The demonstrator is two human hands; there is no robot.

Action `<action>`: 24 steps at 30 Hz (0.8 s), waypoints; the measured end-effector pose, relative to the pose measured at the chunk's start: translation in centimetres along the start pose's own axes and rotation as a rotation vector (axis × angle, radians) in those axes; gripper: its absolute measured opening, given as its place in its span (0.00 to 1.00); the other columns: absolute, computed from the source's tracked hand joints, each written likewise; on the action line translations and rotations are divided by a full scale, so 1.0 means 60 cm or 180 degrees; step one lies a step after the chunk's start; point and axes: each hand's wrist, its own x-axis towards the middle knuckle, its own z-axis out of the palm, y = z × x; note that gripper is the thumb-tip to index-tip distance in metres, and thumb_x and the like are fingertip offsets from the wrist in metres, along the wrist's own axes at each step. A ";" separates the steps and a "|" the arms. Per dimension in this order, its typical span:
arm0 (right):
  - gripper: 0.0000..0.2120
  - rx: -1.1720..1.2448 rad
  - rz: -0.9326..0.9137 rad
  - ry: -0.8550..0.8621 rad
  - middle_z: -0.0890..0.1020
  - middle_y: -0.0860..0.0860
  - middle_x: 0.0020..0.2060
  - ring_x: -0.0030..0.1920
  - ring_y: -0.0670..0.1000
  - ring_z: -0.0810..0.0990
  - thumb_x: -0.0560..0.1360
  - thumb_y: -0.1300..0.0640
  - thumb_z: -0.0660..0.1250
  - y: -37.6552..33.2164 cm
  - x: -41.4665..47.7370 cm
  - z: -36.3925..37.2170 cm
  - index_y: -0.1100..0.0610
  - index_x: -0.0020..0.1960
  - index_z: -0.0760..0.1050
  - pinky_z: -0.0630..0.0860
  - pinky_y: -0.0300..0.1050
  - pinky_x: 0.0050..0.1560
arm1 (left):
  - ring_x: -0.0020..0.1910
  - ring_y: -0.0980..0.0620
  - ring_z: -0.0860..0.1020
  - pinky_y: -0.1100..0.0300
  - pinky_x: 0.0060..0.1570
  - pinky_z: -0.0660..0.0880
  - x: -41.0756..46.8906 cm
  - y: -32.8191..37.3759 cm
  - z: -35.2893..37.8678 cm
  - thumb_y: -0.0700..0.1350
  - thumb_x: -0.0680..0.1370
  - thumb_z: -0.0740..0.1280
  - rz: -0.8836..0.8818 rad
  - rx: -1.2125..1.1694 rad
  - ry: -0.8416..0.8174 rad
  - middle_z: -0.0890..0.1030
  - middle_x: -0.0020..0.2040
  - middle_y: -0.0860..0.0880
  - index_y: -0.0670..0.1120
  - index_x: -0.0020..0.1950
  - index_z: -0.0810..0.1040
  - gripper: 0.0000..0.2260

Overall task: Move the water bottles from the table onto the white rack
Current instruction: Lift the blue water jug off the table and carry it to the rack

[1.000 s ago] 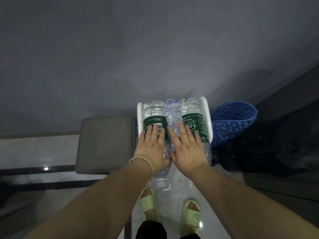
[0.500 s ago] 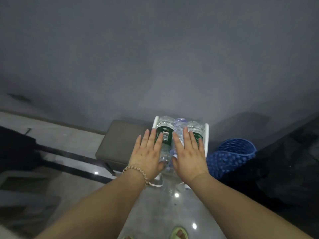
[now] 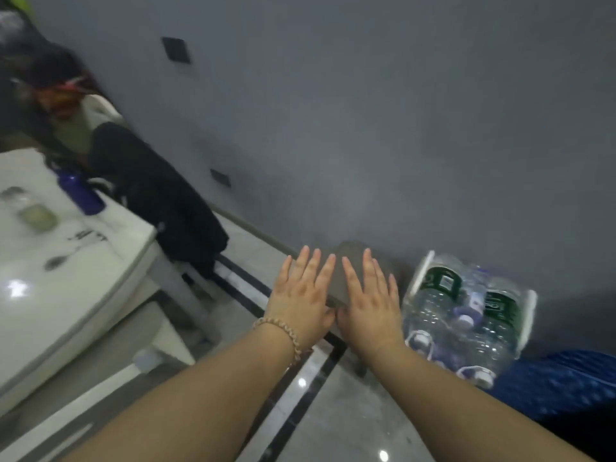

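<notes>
Several clear water bottles (image 3: 466, 315) with green labels lie stacked in the white rack (image 3: 420, 275) on the floor at the right, against the grey wall. My left hand (image 3: 301, 295) and my right hand (image 3: 370, 303) hover flat side by side, fingers spread, left of the rack and apart from it. Both hands hold nothing. A beaded bracelet circles my left wrist. The white table (image 3: 66, 271) is at the left and bears a blue bottle (image 3: 83, 191) and a glass jar (image 3: 35, 215).
A grey padded stool (image 3: 346, 271) stands against the wall behind my hands. A blue mesh basket (image 3: 560, 385) sits right of the rack. A dark garment (image 3: 156, 195) hangs beyond the table. The tiled floor has dark stripes.
My hands have lifted off the bottles in the rack. The view has swung left, so the rack now sits at the right and the table has come into view.
</notes>
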 end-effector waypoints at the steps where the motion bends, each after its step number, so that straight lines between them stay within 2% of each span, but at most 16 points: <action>1: 0.39 0.0029 -0.0111 0.0035 0.49 0.59 0.76 0.75 0.58 0.51 0.72 0.50 0.66 -0.038 -0.006 0.002 0.52 0.77 0.50 0.49 0.60 0.72 | 0.76 0.46 0.42 0.47 0.71 0.38 -0.027 -0.026 -0.010 0.59 0.77 0.56 -0.0022 0.0086 0.0052 0.48 0.78 0.45 0.48 0.76 0.41 0.36; 4: 0.37 0.0138 -0.0469 0.0186 0.46 0.56 0.77 0.75 0.54 0.48 0.75 0.50 0.63 -0.224 -0.049 0.020 0.50 0.76 0.44 0.46 0.56 0.72 | 0.75 0.46 0.41 0.45 0.72 0.39 -0.168 -0.147 -0.051 0.56 0.79 0.54 -0.0376 0.0337 0.0281 0.46 0.78 0.46 0.47 0.76 0.40 0.32; 7: 0.36 0.0527 -0.0718 0.0336 0.48 0.56 0.76 0.75 0.54 0.50 0.75 0.51 0.65 -0.448 -0.118 0.031 0.50 0.76 0.47 0.47 0.56 0.72 | 0.75 0.46 0.41 0.44 0.71 0.36 -0.351 -0.298 -0.096 0.55 0.79 0.53 -0.0688 0.0483 0.0552 0.46 0.78 0.46 0.47 0.76 0.41 0.31; 8: 0.36 0.0583 -0.0793 0.0359 0.48 0.56 0.77 0.75 0.54 0.50 0.75 0.51 0.65 -0.491 -0.129 0.032 0.50 0.76 0.48 0.48 0.56 0.72 | 0.76 0.45 0.42 0.44 0.70 0.36 -0.387 -0.327 -0.110 0.55 0.79 0.53 -0.0702 0.0562 0.0651 0.46 0.78 0.46 0.47 0.76 0.41 0.31; 10: 0.37 0.0703 -0.0970 0.0309 0.47 0.55 0.77 0.75 0.54 0.49 0.75 0.51 0.65 -0.611 -0.161 0.038 0.49 0.75 0.46 0.49 0.57 0.73 | 0.76 0.44 0.44 0.44 0.70 0.38 -0.490 -0.415 -0.143 0.54 0.79 0.54 -0.0851 0.0715 0.0650 0.48 0.78 0.46 0.47 0.76 0.42 0.31; 13: 0.38 0.0903 -0.1343 0.0266 0.46 0.54 0.77 0.75 0.54 0.48 0.75 0.52 0.65 -0.783 -0.203 0.039 0.48 0.75 0.44 0.50 0.58 0.73 | 0.76 0.44 0.45 0.46 0.67 0.31 -0.633 -0.536 -0.179 0.55 0.79 0.55 -0.1314 0.0740 0.0529 0.49 0.78 0.46 0.49 0.76 0.44 0.31; 17: 0.39 0.0895 -0.1615 0.0309 0.48 0.53 0.76 0.75 0.54 0.49 0.74 0.51 0.67 -0.943 -0.228 0.048 0.46 0.75 0.44 0.44 0.54 0.71 | 0.76 0.44 0.43 0.47 0.64 0.25 -0.749 -0.654 -0.188 0.59 0.77 0.60 -0.1803 0.0793 0.0336 0.46 0.78 0.47 0.51 0.76 0.42 0.36; 19: 0.39 0.0917 -0.1747 0.0248 0.50 0.54 0.76 0.75 0.55 0.53 0.73 0.51 0.68 -1.002 -0.233 0.062 0.46 0.74 0.46 0.46 0.54 0.71 | 0.76 0.44 0.44 0.47 0.63 0.24 -0.784 -0.699 -0.184 0.58 0.76 0.61 -0.1979 0.0808 0.0283 0.46 0.78 0.46 0.51 0.75 0.41 0.37; 24: 0.38 0.0912 -0.1909 0.0215 0.53 0.54 0.76 0.74 0.53 0.53 0.72 0.54 0.68 -1.101 -0.205 0.110 0.48 0.75 0.51 0.47 0.52 0.71 | 0.76 0.44 0.45 0.45 0.70 0.37 -0.815 -0.805 -0.174 0.57 0.77 0.59 -0.2151 0.0890 0.0408 0.46 0.78 0.46 0.50 0.75 0.38 0.36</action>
